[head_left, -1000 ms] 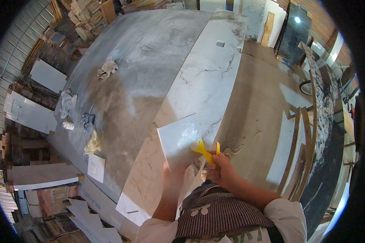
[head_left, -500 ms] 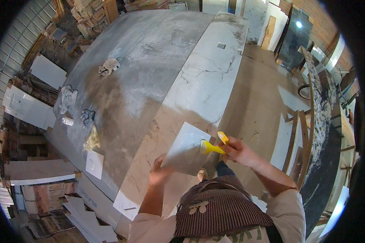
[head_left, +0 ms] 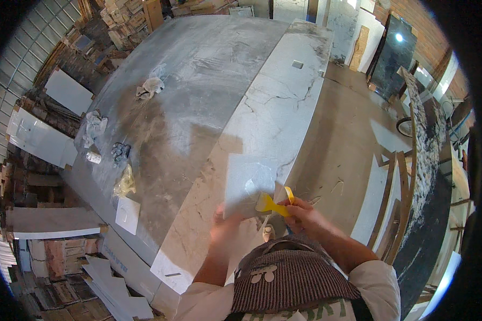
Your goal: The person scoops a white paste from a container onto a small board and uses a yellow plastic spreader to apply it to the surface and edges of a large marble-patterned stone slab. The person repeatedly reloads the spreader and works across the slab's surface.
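Note:
My left hand (head_left: 222,223), smeared by motion, is closed on the lower left edge of a thin white square board (head_left: 238,179). A glossy wet-looking patch (head_left: 254,184) spreads over the middle of that board. In my right hand (head_left: 305,215) is a yellow putty knife (head_left: 273,206), its wide blade against the board's lower right part. A second yellow tool (head_left: 290,195) sticks up from the same hand; its full shape is hidden by the fingers. Below the board lies a long white slab with dark veins (head_left: 276,101), on top of a large grey table (head_left: 198,64).
On the grey table lie crumpled plastic (head_left: 93,128), a dark crumpled rag (head_left: 121,152), a small white can (head_left: 93,158), a yellowish bag (head_left: 126,182) and a white tile (head_left: 127,215). A speckled slab (head_left: 426,123) leans at the right. Stacked wood and stone offcuts line the left.
The white board has turned clockwise and moved slightly. My right hand and the putty knife have shifted left and a little nearer to me. Both hands keep their hold.

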Demonstrator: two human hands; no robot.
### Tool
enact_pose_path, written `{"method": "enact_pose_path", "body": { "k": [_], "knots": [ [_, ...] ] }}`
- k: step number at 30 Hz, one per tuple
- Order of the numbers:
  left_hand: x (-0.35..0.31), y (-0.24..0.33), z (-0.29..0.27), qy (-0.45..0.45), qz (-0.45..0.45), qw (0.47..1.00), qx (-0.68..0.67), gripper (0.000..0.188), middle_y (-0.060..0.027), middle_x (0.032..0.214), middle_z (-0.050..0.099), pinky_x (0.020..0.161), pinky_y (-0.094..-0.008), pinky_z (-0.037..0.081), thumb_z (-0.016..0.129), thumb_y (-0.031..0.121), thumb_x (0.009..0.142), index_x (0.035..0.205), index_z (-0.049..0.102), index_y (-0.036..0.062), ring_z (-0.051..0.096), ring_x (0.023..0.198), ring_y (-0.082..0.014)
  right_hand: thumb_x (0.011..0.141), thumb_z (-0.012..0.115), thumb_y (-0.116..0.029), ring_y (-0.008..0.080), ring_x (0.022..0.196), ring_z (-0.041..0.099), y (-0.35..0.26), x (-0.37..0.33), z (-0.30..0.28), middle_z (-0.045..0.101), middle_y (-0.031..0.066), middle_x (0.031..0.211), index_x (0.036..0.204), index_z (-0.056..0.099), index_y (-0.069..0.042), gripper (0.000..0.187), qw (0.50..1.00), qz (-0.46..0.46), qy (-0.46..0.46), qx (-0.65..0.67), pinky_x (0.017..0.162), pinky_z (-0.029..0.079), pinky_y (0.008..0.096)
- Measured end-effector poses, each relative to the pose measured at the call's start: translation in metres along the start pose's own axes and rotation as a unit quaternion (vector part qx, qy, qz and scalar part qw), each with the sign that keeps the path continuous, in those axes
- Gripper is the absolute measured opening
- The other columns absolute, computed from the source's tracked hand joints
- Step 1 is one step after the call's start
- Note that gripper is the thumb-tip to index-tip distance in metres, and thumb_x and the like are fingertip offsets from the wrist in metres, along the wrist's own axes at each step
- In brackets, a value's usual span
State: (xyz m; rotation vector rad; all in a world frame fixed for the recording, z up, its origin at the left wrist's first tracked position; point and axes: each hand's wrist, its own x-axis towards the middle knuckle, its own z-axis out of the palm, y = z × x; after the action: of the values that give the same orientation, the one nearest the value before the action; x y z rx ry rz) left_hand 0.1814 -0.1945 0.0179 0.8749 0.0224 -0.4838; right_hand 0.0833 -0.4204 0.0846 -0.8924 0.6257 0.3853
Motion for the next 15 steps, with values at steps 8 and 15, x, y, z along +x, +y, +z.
{"method": "enact_pose_path", "body": {
  "k": [8,15],
  "knots": [
    [-0.009,-0.011,-0.003,-0.056,0.011,0.976,0.209,0.036,-0.0094,0.111,0.062,0.082,-0.0404,0.051,0.057,-0.014,0.080,0.111,0.060,0.0047,0.061,0.097,-0.0231,0.095,0.048,-0.021,0.0074,0.051,0.037,-0.002,0.006,0.021,0.044,-0.0013,0.068,0.117,0.051,-0.010,0.025,0.986,-0.049,-0.032,0.157,0.044,0.030,0.0218],
    [-0.014,0.000,0.007,-0.038,-0.088,0.994,-0.052,0.039,-0.0144,0.115,0.061,0.087,-0.0466,0.050,0.057,-0.004,0.079,0.117,0.056,0.0002,0.060,0.103,-0.0317,0.087,0.058,-0.015,0.0229,0.063,0.057,-0.008,0.013,0.013,0.059,0.0093,0.078,0.120,0.056,-0.009,0.034,0.810,-0.423,0.075,-0.399,0.053,0.046,0.0335]
  ]
}}
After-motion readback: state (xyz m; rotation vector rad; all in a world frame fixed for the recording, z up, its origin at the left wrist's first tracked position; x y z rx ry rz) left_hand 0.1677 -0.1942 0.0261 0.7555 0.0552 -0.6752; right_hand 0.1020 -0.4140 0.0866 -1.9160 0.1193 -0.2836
